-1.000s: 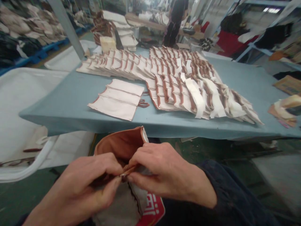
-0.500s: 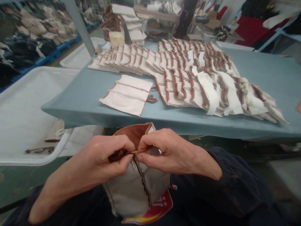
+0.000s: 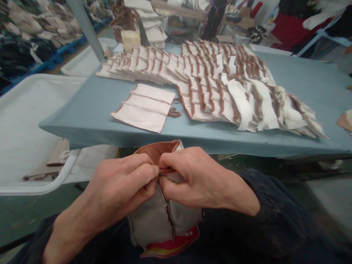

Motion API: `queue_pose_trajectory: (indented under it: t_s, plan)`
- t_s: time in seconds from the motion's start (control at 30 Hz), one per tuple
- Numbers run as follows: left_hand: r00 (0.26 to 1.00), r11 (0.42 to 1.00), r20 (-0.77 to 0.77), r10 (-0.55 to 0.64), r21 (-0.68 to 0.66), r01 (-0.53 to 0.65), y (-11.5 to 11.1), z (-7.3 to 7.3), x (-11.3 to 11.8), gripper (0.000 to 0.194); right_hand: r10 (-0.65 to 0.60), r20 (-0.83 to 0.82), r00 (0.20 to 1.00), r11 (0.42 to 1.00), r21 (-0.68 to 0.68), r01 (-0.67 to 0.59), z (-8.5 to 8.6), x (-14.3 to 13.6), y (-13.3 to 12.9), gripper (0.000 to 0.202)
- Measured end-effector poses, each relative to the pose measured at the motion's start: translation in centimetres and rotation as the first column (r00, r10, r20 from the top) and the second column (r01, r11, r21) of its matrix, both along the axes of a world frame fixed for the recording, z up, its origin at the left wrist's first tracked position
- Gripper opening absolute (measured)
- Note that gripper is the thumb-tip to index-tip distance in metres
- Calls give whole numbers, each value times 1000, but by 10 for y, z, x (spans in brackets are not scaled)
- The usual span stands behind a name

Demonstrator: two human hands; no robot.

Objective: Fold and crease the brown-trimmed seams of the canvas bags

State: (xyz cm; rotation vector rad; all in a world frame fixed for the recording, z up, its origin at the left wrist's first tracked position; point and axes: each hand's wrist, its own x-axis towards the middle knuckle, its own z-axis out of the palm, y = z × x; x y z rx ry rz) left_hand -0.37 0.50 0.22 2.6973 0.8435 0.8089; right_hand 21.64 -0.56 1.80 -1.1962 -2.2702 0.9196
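Observation:
A grey-white fabric bag [image 3: 151, 220] with a brown inner lining hangs over my lap, its opening upward. My left hand [image 3: 123, 187] pinches the bag's rim near the top of the dark centre seam. Right beside it, my right hand [image 3: 192, 178] grips the same rim, thumb below and fingers above. The fingertips of both hands nearly meet at the seam, and what lies between them is hidden. Beyond them on the table, a flat cream piece [image 3: 145, 106] with brown edging and loops lies by itself.
Overlapping rows of cream pieces with brown edges [image 3: 206, 95] cover the middle of the blue table [image 3: 90, 113]. White strips [image 3: 242, 102] lie over some. A white bin [image 3: 33, 128] stands at the left. A person's legs [image 3: 214, 20] show beyond the table.
My left hand has turned and curled more over the rim, covering more of the seam top. My right hand still grips it. The view has shifted slightly, moving the table contents left and up.

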Motion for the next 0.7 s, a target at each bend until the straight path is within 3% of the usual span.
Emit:
queue_pose_trajectory:
  t_s: [0.07,0.13,0.27,0.43,0.53,0.6,0.7]
  plan:
    - [998,995,-29,-49,87,52,1,-3,0,26,-9,-104,995,992,-126,-5,-3,2,4,15]
    - [997,990,-7,-75,123,75,0,-6,0,19,-27,-224,974,949,-312,-46,-7,5,9,11]
    - [994,993,59,-87,90,82,-1,-13,1,16,-87,-430,898,775,-596,-210,-15,11,17,18]
    - [991,990,57,-119,80,114,-1,-21,0,15,-227,-485,845,690,-693,-212,-26,14,13,34]
    - [989,988,40,-140,70,137,-1,-23,-2,18,-362,-430,827,569,-805,-170,-35,13,5,50]
    - [989,986,31,-142,89,139,0,-22,-3,20,-440,-446,780,508,-839,-193,-41,10,1,56]
    - [993,983,23,-117,145,112,0,-21,-1,20,-525,-521,673,466,-837,-285,-47,4,0,58]
